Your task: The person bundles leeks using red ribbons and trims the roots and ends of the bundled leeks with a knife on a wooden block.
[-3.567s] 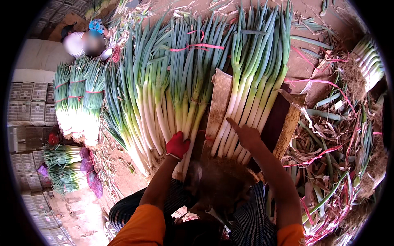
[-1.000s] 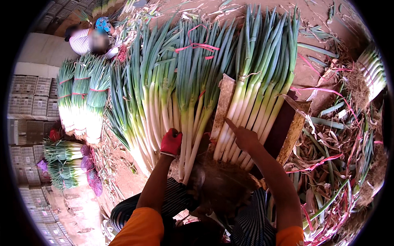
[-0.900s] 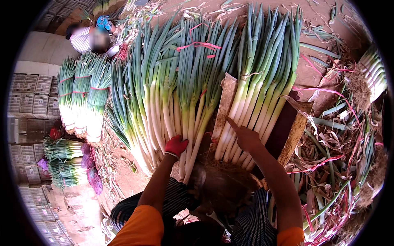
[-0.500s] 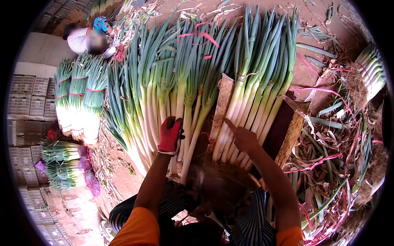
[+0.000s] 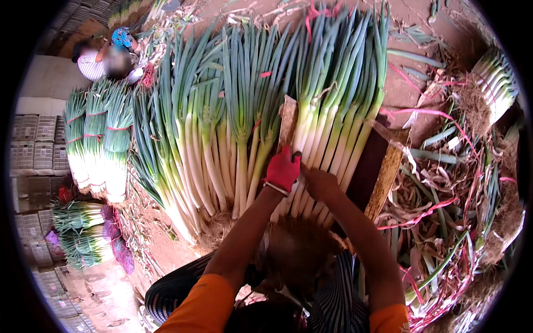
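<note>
Long green onions (image 5: 333,127) are lying side by side between a wooden slat (image 5: 287,119) on the left and a wooden board (image 5: 387,180) on the right, with leaves pointing away from the person and white stems pointing toward the person. A row of loose green onions (image 5: 241,172) is lying to the left of the slat.

The left grip (image 5: 283,169), in a red glove, is resting over the lower part of the slat, beside the leftmost stems. Its forearm is angling up and to the right, its fingers are curling, and a dark digit tip is facing the right grip (image 5: 321,184). The right grip, ungloved, is lying across the white stems, just beside the glove; its forearm is slanting up and to the left.

The glove is covering its own contact area, so whether the left grip is pinching a stem cannot be told. The right fingertips are merging with shadow; whether they are spread or pressed together cannot be told. The root ends (image 5: 302,230) are blurring into a dark patch. The lower edge is cutting off both orange sleeves (image 5: 194,305).
</note>
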Available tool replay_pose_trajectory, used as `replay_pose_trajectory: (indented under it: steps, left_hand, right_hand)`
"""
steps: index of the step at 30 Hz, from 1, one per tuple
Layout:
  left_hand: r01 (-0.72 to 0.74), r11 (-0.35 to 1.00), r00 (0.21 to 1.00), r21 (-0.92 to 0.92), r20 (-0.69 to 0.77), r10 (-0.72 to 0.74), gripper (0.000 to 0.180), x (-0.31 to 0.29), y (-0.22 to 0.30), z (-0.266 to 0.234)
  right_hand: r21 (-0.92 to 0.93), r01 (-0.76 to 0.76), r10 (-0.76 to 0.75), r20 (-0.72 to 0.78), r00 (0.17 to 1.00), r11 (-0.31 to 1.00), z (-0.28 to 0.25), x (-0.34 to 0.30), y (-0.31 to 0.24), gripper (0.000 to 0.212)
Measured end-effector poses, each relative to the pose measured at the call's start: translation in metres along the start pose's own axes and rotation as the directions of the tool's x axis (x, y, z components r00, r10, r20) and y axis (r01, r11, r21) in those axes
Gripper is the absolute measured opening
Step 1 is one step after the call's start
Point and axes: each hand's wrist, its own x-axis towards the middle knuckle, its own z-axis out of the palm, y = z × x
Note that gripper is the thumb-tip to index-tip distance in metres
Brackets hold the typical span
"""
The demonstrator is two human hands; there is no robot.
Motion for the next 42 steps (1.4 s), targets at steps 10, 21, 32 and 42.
replay_pose_trajectory:
  steps: [10, 21, 32, 42]
  left_hand:
    - [-0.185, 0.943, 0.915, 0.275, 0.398, 0.063, 0.032, -0.066, 0.004, -0.074]
    - [-0.238, 0.896, 0.912, 0.374, 0.405, 0.074, 0.018, -0.062, -0.004, -0.065]
    - [-0.140, 0.981, 0.988, -0.131, 0.040, 0.147, 0.010, -0.081, -0.034, -0.064]
    - [0.228, 0.901, 0.897, 0.369, 0.281, -0.342, 0.037, -0.157, -0.128, -0.079]
  right_hand:
    - [0.008, 0.000, 0.000, 0.021, 1.000, 1.000, 0.001, 0.001, 0.007, 0.076]
    - [0.064, -0.001, -0.001, 0.037, 0.999, 0.998, -0.007, -0.002, -0.001, 0.084]
    - [-0.045, 0.282, -0.285, -0.084, 0.955, 0.958, 0.004, -0.009, -0.006, 0.087]
    - [0.028, 0.211, -0.209, -0.057, 0.976, 0.977, 0.002, -0.011, -0.007, 0.078]
